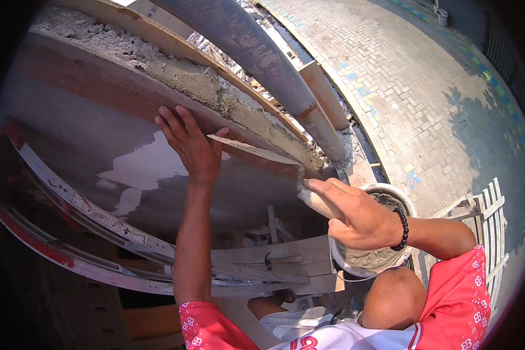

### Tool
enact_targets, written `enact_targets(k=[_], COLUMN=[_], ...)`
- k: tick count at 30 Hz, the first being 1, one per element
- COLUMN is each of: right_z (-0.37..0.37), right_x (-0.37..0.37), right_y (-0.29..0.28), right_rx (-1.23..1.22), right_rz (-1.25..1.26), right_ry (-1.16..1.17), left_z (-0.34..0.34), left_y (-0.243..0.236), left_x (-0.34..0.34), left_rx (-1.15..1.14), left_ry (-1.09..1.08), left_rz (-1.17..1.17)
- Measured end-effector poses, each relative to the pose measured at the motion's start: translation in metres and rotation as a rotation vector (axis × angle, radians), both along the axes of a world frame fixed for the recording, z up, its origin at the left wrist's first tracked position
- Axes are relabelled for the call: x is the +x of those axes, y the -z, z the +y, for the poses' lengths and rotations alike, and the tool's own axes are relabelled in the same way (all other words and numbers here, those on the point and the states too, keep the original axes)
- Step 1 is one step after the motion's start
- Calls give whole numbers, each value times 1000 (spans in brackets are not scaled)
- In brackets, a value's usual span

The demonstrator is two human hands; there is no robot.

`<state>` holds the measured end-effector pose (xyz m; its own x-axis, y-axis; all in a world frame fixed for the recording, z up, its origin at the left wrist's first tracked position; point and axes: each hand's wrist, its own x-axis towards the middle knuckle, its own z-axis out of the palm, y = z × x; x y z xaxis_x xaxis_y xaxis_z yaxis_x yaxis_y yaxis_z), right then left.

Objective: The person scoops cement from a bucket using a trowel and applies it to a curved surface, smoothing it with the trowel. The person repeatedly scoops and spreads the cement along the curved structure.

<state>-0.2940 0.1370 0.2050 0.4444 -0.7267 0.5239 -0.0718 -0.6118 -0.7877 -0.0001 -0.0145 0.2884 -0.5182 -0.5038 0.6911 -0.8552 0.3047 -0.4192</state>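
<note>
The right hand [361, 214] was curled tight round the trowel [256, 151], near the wet cement [199, 87]. The left hand [190, 149], fingers stretched, held nothing by the wall [87, 111]. Slow, flat strokes seemed best.

The trowel [259, 151] is tilted, its long thin blade seen nearly edge-on with pale residue on it, tip pointing up and left; its light handle [320, 201] is gripped at the lower right; the mortar [188, 83], grey-beige, lies in a strip along the wall's [76, 116] top, smoother in the middle, crumbly at the left; the wall's face is grey, with a reddish-brown upper band and a ragged pale patch.
</note>
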Motion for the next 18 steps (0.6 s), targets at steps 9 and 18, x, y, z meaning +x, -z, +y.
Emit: enact_targets(k=[9,18], right_z=[44,32], right_x=[-144,-157], right_y=[37,8], right_rx=[544,603], right_rz=[850,1373], right_ry=[-24,-173], left_z=[-12,-17], left_y=[13,19], left_x=[0,11], left_rx=[0,-100], left_ry=[42,55], left_rz=[26,-39])
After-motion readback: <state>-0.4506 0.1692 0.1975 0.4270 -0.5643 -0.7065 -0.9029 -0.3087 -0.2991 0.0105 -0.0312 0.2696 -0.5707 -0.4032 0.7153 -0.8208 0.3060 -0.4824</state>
